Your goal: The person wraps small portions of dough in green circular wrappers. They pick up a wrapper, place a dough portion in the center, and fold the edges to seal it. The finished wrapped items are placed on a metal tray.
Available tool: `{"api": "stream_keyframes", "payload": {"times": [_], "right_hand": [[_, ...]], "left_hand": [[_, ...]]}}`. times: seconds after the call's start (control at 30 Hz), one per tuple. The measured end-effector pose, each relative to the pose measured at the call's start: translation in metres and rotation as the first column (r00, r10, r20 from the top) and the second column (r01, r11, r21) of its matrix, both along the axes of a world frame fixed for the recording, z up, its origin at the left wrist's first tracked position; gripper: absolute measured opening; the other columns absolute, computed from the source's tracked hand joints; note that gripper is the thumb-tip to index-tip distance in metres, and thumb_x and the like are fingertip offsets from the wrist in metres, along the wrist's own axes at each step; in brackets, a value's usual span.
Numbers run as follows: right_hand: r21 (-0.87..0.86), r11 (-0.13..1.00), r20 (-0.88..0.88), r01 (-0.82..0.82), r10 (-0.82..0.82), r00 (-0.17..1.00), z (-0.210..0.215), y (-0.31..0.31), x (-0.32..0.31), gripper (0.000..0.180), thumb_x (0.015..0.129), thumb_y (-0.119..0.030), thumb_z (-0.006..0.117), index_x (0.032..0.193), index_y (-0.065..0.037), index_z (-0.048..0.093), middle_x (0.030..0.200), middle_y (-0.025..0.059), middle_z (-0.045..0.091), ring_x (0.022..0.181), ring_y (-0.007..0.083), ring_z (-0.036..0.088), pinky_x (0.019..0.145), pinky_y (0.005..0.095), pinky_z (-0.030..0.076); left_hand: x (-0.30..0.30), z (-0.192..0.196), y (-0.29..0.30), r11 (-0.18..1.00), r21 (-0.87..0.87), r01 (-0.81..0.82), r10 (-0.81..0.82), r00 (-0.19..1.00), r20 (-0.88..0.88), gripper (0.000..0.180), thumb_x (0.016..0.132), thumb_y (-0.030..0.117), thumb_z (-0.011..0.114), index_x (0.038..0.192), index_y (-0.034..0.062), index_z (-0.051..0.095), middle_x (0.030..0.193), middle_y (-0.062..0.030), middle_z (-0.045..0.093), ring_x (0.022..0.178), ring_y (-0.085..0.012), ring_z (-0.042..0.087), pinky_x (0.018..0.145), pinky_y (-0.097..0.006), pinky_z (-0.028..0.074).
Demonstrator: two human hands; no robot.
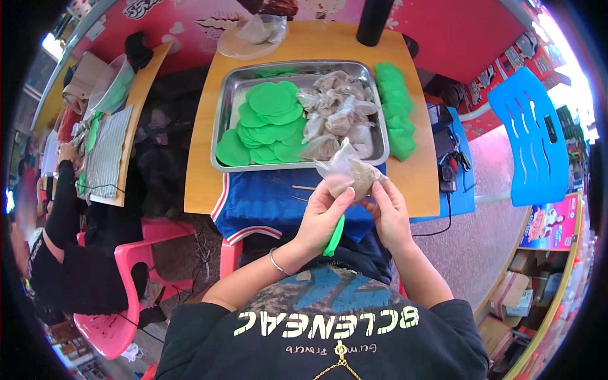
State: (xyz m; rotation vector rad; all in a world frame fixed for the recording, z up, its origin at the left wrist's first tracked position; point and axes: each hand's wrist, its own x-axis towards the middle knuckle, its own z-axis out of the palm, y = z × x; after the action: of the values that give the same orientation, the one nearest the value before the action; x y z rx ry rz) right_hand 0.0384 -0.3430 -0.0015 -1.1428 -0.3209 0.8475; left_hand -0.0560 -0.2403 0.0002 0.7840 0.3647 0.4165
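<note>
Between my two hands, just in front of the metal tray point(221, 120), is a small clear plastic bag point(362, 177) with light brown filling. My left hand point(323, 215) pinches its gathered side with thumb and fingers. Below that hand hangs a folded green piece point(335, 237), its upper end hidden by the fingers. My right hand point(389, 212) closes its fingertips on the bag's lower right side. In the tray, flat green discs point(269, 117) lie piled on the left. Several similar filled bags point(342, 114) are heaped on the right.
Green bundles point(395, 111) line the wooden table's point(411, 196) right side. A clear bowl point(253, 38) and a dark cylinder point(375, 22) stand at the back. Blue cloth point(278, 206) hangs over the front edge. A blue chair point(529, 136) is right; another person point(60, 253) works left.
</note>
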Motion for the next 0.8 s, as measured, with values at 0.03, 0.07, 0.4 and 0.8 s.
{"api": "stream_keyframes", "payload": {"times": [0.03, 0.07, 0.4, 0.8], "right_hand": [[0.016, 1.0, 0.011, 0.008, -0.008, 1.0, 0.001, -0.002, 0.002, 0.027, 0.094, -0.017, 0.044, 0.117, -0.002, 0.048, 0.11, 0.0045, 0.055, 0.099, 0.0119, 0.053, 0.086, 0.0272, 0.044], [0.033, 0.999, 0.023, 0.015, -0.015, 1.0, 0.003, -0.004, 0.003, 0.026, 0.094, -0.016, 0.044, 0.116, -0.003, 0.049, 0.11, 0.0042, 0.055, 0.1, 0.0119, 0.053, 0.086, 0.027, 0.044], [0.008, 0.995, 0.332, 0.098, -0.095, 0.938, 0.046, -0.012, 0.038, 0.014, 0.091, -0.013, 0.046, 0.099, -0.003, 0.051, 0.09, 0.0005, 0.055, 0.082, 0.0064, 0.052, 0.071, 0.022, 0.043], [-0.236, 0.97, 0.599, -0.061, 0.194, 0.776, 0.075, -0.039, 0.064, 0.017, 0.087, -0.016, 0.058, 0.084, 0.0, 0.06, 0.07, -0.0004, 0.059, 0.064, 0.0031, 0.05, 0.058, 0.0211, 0.043]], "left_hand": [[0.002, -0.003, -0.006, 1.0, 0.008, 0.002, -0.002, 1.0, -0.001, 0.024, 0.088, 0.013, 0.057, 0.11, 0.0047, 0.052, 0.103, -0.0012, 0.058, 0.09, -0.006, 0.051, 0.077, -0.021, 0.041], [0.004, -0.004, -0.012, 1.0, 0.016, 0.003, -0.003, 1.0, -0.001, 0.025, 0.088, 0.013, 0.057, 0.111, 0.0037, 0.052, 0.105, -0.002, 0.058, 0.094, -0.0071, 0.052, 0.081, -0.022, 0.041], [0.018, 0.001, -0.015, 0.974, 0.066, 0.218, -0.212, 0.973, -0.087, 0.029, 0.086, 0.012, 0.059, 0.111, 0.002, 0.051, 0.105, -0.0016, 0.058, 0.098, -0.0069, 0.051, 0.086, -0.024, 0.04], [0.037, -0.005, -0.03, 0.916, -0.051, 0.398, -0.39, 0.913, 0.124, 0.05, 0.079, 0.031, 0.068, 0.12, 0.0093, 0.048, 0.1, 0.0012, 0.054, 0.078, -0.0023, 0.048, 0.062, -0.017, 0.04]]}}
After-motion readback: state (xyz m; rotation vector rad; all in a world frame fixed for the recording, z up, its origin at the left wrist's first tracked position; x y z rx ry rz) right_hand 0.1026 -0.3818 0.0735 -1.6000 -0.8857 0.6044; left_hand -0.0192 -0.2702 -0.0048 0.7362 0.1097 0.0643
